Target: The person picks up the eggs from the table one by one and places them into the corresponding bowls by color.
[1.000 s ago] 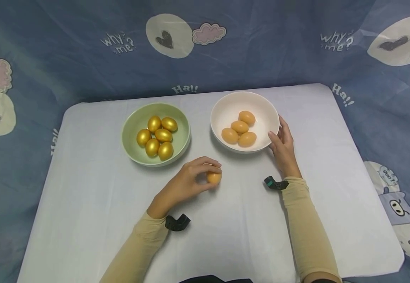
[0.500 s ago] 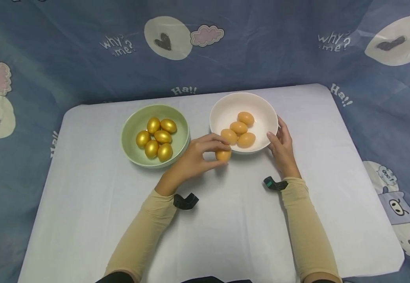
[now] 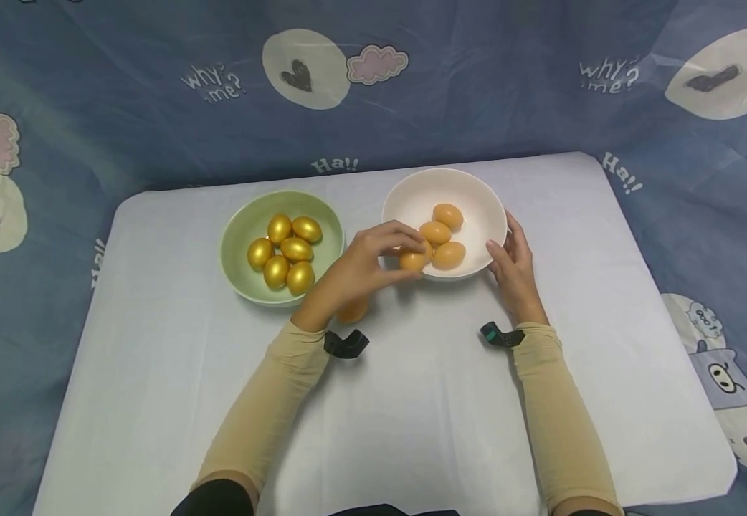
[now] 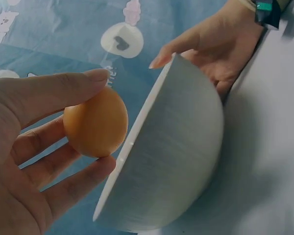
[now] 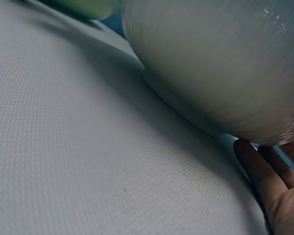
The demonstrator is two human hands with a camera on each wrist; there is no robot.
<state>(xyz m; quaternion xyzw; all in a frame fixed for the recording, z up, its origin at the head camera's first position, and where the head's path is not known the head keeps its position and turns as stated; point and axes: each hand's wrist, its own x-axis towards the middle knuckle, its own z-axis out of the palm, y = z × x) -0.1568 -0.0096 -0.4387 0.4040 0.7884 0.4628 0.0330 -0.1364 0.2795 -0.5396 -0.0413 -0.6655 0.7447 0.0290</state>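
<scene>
My left hand (image 3: 368,259) pinches a light brown egg (image 4: 95,122) between thumb and fingertips. In the head view this egg overlaps the near left rim of a white bowl (image 3: 479,197); the left wrist view shows it close beside the rim. Several light brown eggs (image 3: 449,255) lie inside that bowl, one partly covered by the held egg. My right hand (image 3: 517,269) grips the bowl at its right side, thumb at the rim and fingers against the outer wall. Under my left wrist a rounded orange-brown thing (image 3: 352,311) is mostly hidden; its kind I cannot tell.
Left of the white bowl stands a green bowl (image 3: 238,247) with several shiny gold eggs (image 3: 297,249) in it. Both bowls are on a white-covered table (image 3: 425,423). A blue patterned cloth (image 3: 477,86) hangs behind the table.
My left hand has carried the egg up and right, from the table surface to the white bowl's rim. The right hand keeps its grip on the bowl.
</scene>
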